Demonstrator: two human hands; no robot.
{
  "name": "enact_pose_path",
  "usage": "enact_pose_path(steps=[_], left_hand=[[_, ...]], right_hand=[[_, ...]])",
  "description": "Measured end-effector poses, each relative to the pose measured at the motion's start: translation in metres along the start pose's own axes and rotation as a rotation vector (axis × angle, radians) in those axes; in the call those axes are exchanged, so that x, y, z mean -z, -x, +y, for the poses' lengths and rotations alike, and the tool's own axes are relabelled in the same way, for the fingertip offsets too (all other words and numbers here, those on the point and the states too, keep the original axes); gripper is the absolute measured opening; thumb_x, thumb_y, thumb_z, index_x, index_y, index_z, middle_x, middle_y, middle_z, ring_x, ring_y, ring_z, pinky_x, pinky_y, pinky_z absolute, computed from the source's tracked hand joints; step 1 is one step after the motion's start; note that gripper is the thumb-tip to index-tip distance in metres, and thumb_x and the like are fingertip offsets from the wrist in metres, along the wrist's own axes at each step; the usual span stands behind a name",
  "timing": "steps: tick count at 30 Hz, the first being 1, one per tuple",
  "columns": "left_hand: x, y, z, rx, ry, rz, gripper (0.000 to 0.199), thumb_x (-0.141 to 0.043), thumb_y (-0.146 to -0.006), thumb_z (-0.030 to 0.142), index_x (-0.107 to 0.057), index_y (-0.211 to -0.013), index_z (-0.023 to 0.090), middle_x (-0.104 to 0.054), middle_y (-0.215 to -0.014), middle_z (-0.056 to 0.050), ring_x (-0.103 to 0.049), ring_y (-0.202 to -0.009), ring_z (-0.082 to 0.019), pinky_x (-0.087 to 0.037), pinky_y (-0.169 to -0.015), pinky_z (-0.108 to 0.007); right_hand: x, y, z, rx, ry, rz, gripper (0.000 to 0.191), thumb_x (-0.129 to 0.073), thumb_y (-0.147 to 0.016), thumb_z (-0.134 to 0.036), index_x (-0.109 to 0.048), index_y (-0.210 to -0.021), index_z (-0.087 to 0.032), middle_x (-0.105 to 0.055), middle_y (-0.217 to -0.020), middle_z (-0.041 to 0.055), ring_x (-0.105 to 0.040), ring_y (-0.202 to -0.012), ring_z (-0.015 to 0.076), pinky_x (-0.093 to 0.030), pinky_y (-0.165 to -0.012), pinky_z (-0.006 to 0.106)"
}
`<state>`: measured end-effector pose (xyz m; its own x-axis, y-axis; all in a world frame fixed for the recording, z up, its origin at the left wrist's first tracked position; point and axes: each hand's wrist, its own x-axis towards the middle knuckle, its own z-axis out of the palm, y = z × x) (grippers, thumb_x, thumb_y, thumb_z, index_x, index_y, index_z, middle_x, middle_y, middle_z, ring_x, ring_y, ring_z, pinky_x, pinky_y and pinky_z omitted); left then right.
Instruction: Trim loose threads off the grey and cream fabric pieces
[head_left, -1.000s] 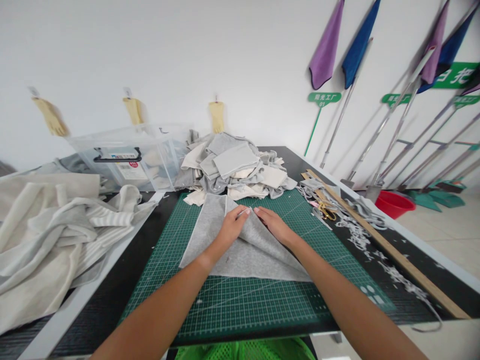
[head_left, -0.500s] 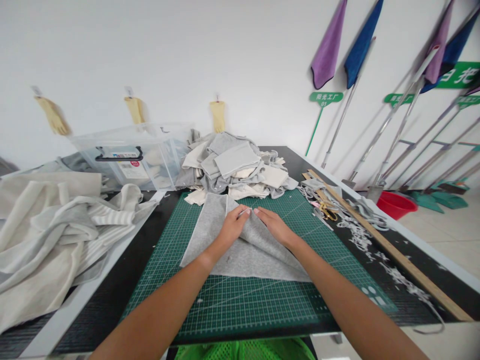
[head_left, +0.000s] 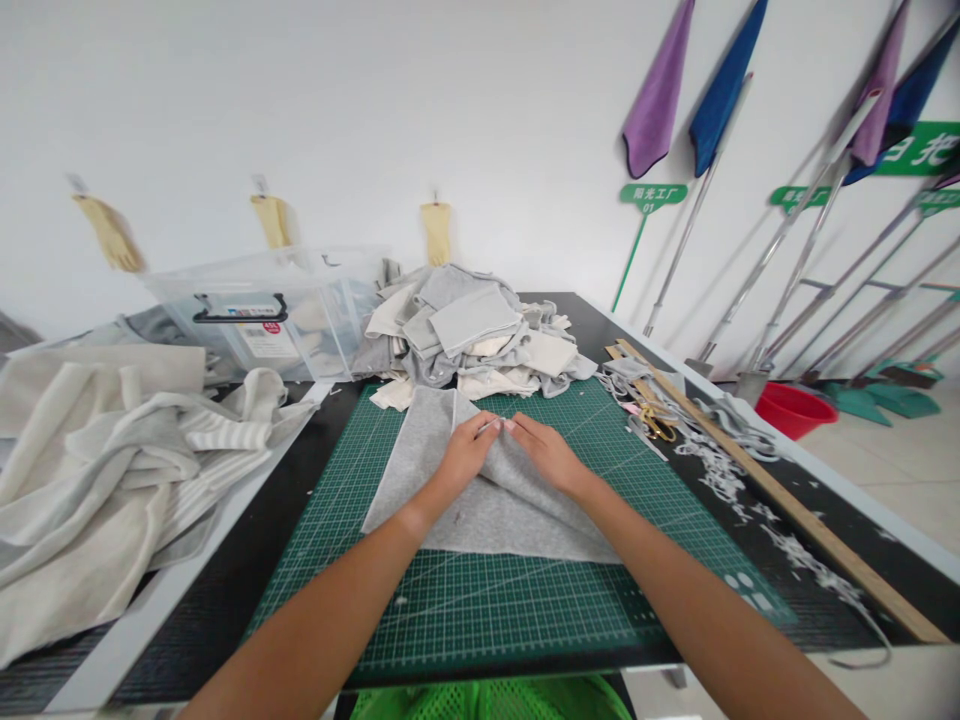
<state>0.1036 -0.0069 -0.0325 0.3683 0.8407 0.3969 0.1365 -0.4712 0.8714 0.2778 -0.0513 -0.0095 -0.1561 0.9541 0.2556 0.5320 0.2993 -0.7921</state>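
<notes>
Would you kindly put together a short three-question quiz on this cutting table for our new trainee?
1. True or false: both hands pinch the grey fabric at the same fold.
2. What lies directly under that fabric: A) the clear storage box, B) the green cutting mat, C) the red basin?
3. Fill in: the long wooden ruler lies to the ___ of the mat.

Key
1. True: the left hand and right hand meet fingertip to fingertip on a raised fold.
2. B.
3. Right, among fabric trimmings.
</notes>
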Motion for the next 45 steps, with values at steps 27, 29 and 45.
enact_pose_path(steps=[27, 29, 45], left_hand=[[0.0, 0.001, -0.004, 0.014, 0.003, -0.006, 0.032, -0.048, -0.097, 0.043, -0.065, -0.086, 0.019, -0.066, -0.083, 0.0, -0.059, -0.082, -0.018, -0.046, -0.077, -0.027], [0.001, 0.002, -0.001, 0.01, -0.012, 0.002, 0.032, -0.047, -0.098, 0.042, -0.065, -0.087, 0.019, -0.066, -0.084, -0.001, -0.059, -0.082, -0.018, -0.046, -0.077, -0.026], [0.035, 0.0, 0.017, -0.039, -0.383, -0.258, 0.029, -0.06, -0.091, 0.038, -0.063, -0.115, 0.021, -0.071, -0.109, -0.005, -0.065, -0.099, -0.023, -0.048, -0.089, -0.031]], right_hand=[[-0.005, -0.005, 0.005, -0.03, -0.013, 0.09, 0.045, -0.034, -0.102, -0.054, -0.046, -0.073, -0.023, -0.051, -0.07, -0.0003, -0.045, -0.067, 0.0161, -0.034, -0.064, 0.028], [-0.003, -0.006, 0.005, -0.065, -0.066, 0.081, 0.045, -0.037, -0.101, -0.055, -0.047, -0.072, -0.022, -0.049, -0.069, -0.0011, -0.044, -0.067, 0.0155, -0.034, -0.063, 0.027], [0.044, -0.015, 0.002, -0.058, 0.048, 0.14, 0.037, -0.065, -0.083, -0.054, -0.067, -0.089, -0.017, -0.056, -0.072, -0.0008, -0.046, -0.066, 0.0138, -0.034, -0.058, 0.024]])
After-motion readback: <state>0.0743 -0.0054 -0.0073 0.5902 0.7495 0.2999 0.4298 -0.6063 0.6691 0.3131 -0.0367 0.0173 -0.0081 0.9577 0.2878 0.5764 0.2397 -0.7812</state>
